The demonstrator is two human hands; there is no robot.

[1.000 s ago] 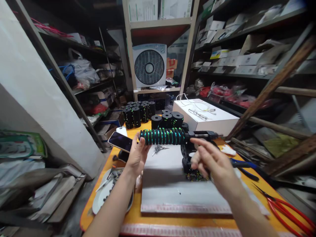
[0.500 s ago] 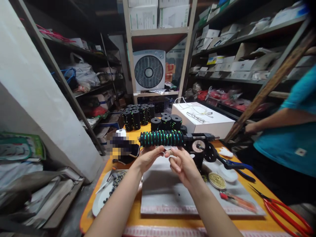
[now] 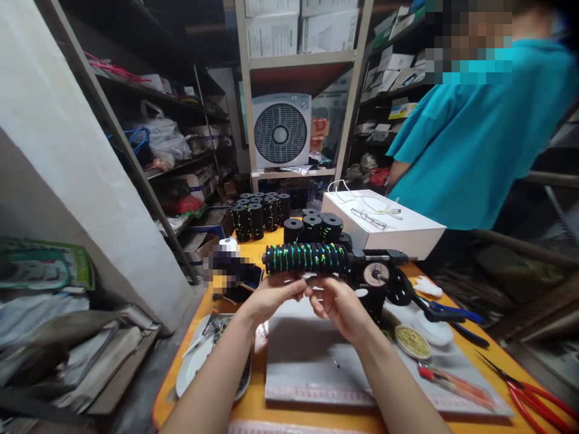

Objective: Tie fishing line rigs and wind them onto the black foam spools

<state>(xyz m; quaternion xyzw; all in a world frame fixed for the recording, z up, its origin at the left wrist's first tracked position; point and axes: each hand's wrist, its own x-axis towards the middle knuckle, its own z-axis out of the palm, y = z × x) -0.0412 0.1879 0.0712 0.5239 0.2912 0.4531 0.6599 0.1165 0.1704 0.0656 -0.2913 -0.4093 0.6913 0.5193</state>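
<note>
A black ribbed foam spool wound with green and blue strands sits level on the shaft of a small winder with a round dial. Just under the spool, my left hand has its thumb and fingers pressed together, its fingertips partly behind the spool's lower edge. My right hand meets it at the fingertips, thumb and forefinger pinched and the other fingers curled. Whatever lies between the fingers is too small or hidden to name. Below both hands lies a grey board.
Several black foam spools stand behind the winder, beside a white box with cables. Left is a tray of small parts; right are a dish of yellowish bits, a red-handled cutter and red scissors. A person in teal stands beyond.
My fingertips have come closer together under the spool, the left fingers now curled in more. The person in teal has moved inward behind the white box. The view has shifted slightly.
</note>
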